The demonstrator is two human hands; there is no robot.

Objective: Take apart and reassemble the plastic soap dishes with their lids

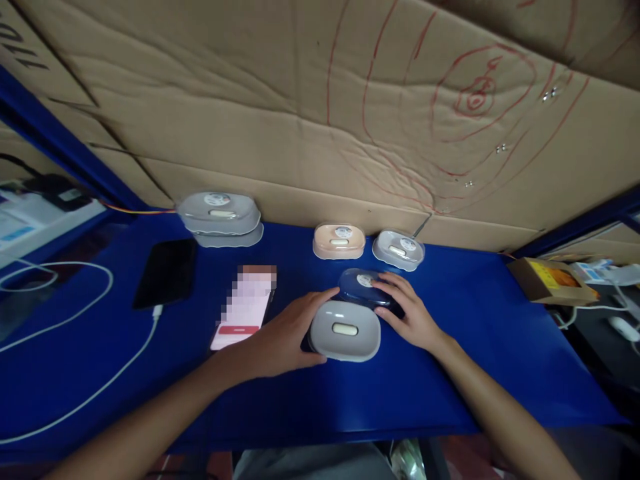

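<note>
My left hand [290,333] grips the left end of a light grey oval soap dish [345,343], thumb at the near edge and fingers at the far edge. A cream oval piece [345,329] shows in its middle. Just behind it sits a dark blue oval soap dish [350,285] with a glossy lid and a round label. My right hand [410,310] is closed around that one's right end, partly hiding it. Beyond stand a peach soap dish [324,245] and a grey soap dish [383,250], both under clear lids with round labels.
Two stacked grey soap dishes [193,213] stand at the back left. A lit phone [245,310] and a dark phone [165,273] on a white cable [143,357] lie on the blue table [440,400]. Cardboard [240,113] walls the back; a small carton [530,283] is at right.
</note>
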